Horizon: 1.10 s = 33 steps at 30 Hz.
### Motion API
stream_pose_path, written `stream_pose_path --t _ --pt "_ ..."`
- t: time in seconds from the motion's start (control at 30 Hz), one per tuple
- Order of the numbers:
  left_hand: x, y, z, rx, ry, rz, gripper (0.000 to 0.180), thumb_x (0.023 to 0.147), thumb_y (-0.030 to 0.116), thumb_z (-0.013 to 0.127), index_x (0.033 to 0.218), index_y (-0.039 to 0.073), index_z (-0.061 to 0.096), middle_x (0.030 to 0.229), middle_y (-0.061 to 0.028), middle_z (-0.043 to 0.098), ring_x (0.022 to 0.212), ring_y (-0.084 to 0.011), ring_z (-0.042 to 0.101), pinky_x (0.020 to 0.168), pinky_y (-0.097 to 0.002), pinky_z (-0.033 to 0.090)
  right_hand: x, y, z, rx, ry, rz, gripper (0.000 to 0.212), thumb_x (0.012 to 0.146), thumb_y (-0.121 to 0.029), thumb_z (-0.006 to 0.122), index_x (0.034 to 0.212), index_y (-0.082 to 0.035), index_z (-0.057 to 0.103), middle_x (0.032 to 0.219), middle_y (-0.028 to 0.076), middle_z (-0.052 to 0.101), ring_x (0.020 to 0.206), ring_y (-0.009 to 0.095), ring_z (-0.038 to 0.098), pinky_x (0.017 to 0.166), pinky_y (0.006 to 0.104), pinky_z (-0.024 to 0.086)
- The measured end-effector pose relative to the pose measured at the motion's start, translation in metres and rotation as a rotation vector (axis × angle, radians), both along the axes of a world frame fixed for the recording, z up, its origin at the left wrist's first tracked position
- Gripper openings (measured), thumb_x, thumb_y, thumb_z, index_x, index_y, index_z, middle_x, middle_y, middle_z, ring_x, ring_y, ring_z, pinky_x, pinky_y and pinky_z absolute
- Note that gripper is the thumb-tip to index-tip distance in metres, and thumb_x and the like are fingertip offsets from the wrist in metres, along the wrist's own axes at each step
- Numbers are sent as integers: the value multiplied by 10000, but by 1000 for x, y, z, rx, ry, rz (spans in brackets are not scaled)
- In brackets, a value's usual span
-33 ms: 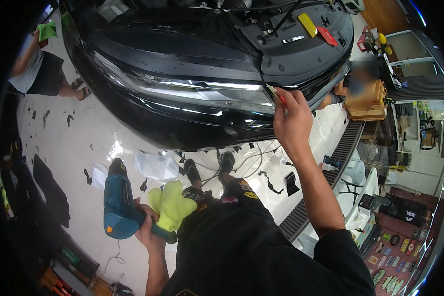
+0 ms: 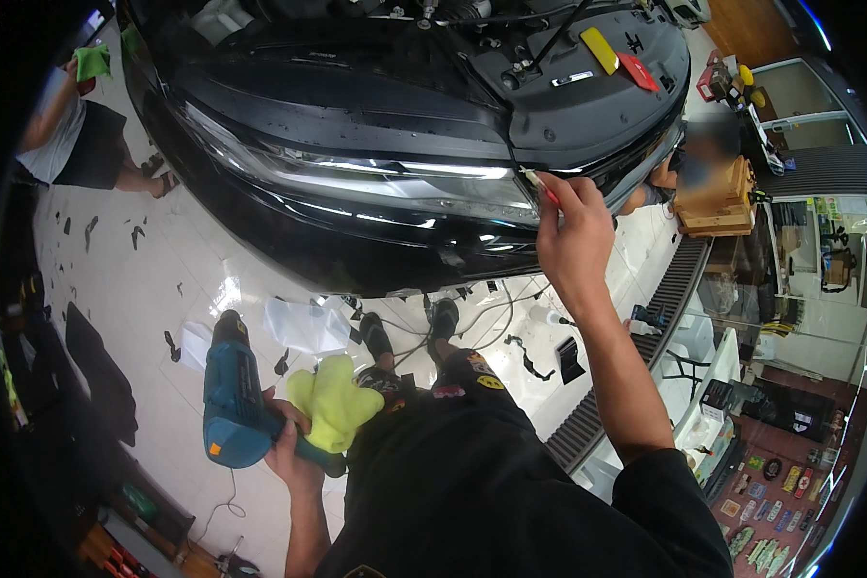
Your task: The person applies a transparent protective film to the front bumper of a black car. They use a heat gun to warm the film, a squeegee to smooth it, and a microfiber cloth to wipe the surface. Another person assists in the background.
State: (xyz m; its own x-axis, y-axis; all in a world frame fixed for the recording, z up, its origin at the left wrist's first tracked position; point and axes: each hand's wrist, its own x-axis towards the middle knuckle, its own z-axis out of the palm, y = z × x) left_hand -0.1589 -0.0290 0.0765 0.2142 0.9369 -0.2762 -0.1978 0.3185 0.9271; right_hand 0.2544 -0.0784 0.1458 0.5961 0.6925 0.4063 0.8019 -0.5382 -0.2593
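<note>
My left hand is closed round the grip of a blue heat gun, whose dark nozzle points away from me. A yellow-green microfibre cloth hangs beside that grip, against the same hand. Between the fingertips of my right hand is pinched a small red tool with a pale tip; its far end meets the inner corner of the car's clear headlight, near the bumper seam. Most of the tool is hidden by my fingers. The black front bumper curves below the lamp.
On the black engine cover lie a yellow squeegee card and a red one. A person with a green cloth stands far left; another sits at right by a wooden stool. Black scraps, cables and white sheets litter the floor.
My right hand has shifted very slightly to the right, and the tool's tip sits at a slightly different angle. The heat gun and cloth have barely moved.
</note>
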Motion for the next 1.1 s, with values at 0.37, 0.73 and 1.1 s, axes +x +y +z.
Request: stream_pose_path --t 0.37,0.73,1.1 --pt "-4 -1 4 -16 -42 -17 614 838 161 634 1382 -56 449 963 -73 536 797 -163 523 774 -306 428 32 -5 -3 -136 -269 184 430 709 30 661 1081 -168 745 1020 43 579 983 247 565 884 412 401" --pt "-9 -7 10 17 45 -135 742 911 146 675 1518 -59 301 1031 -54 515 900 -143 522 864 -304 419 31 -13 6 -57 -234 143 452 732 37 653 1131 -163 725 1008 51 585 985 256 572 850 412 398" --pt "-35 -44 -5 -49 69 17 555 901 54 666 1404 -26 447 1017 -40 556 859 -127 539 802 -278 443 -125 -152 -61 280 1324 -220 211 828 -24 623 1027 19 683 813 29 656 707 126 603 628 289 468"
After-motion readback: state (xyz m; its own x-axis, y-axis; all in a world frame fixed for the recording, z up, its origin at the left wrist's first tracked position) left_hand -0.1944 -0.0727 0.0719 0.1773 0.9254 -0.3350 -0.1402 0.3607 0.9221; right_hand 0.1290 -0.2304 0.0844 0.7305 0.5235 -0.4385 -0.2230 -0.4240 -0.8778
